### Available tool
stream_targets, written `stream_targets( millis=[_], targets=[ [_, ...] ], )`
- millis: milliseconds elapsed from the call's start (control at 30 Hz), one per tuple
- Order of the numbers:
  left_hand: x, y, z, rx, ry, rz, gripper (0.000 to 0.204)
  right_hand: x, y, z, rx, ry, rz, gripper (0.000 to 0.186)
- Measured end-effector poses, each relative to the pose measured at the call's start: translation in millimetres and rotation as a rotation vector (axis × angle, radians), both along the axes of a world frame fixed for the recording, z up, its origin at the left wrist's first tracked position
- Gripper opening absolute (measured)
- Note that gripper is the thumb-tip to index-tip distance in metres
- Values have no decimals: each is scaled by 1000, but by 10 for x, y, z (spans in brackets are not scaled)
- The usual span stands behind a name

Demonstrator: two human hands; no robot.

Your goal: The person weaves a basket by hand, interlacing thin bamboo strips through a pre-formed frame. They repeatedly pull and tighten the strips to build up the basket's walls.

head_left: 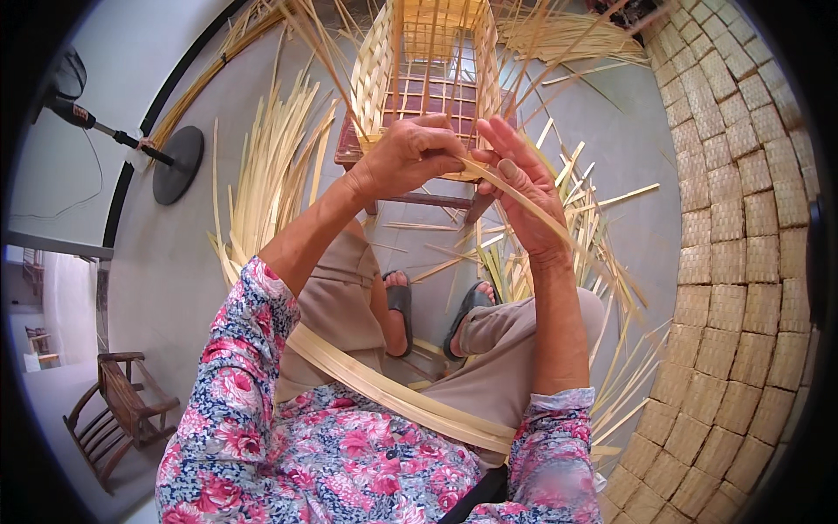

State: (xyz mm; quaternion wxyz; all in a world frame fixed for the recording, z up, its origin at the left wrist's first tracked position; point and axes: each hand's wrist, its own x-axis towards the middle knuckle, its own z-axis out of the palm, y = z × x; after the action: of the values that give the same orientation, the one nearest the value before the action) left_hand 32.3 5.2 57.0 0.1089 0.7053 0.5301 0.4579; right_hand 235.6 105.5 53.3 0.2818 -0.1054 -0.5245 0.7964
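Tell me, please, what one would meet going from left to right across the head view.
Wooden chair, left pile of pale strips, left hand, right hand, stacked woven pieces.

twelve o'clock: a reddish desk [346, 152] bearing a woven basket [376, 74]; grey floor [170, 288], pale strips [272, 179] at ten and three.

One left hand [410, 159], one right hand [526, 194], one strip [524, 199] at them, one basket [375, 83], one stool [347, 150], two sandals [399, 299], one round base [178, 166], one near chair [133, 402]; loose strips [253, 192] and woven blocks [727, 306] exceed exact counting.
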Motion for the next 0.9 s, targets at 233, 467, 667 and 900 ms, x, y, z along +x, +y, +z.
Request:
stream_targets(
  millis=[233, 467, 667, 900],
  targets=[
    [18, 39, -7, 15, -25, -15, 11, -125, -12, 3, 286, -58, -123, 35],
    [38, 101, -64, 21, -114, 76, 8, -190, -243, -33, -214, 9, -540, 15],
    [287, 293, -89, 28, 122, 437, 5, -195, -250, -51, -470, 128, -466, 16],
    [224, 168, -112, -6, 395, 472, 24, -97, 51, -32, 1408, -491, -950, 23]
  ],
)
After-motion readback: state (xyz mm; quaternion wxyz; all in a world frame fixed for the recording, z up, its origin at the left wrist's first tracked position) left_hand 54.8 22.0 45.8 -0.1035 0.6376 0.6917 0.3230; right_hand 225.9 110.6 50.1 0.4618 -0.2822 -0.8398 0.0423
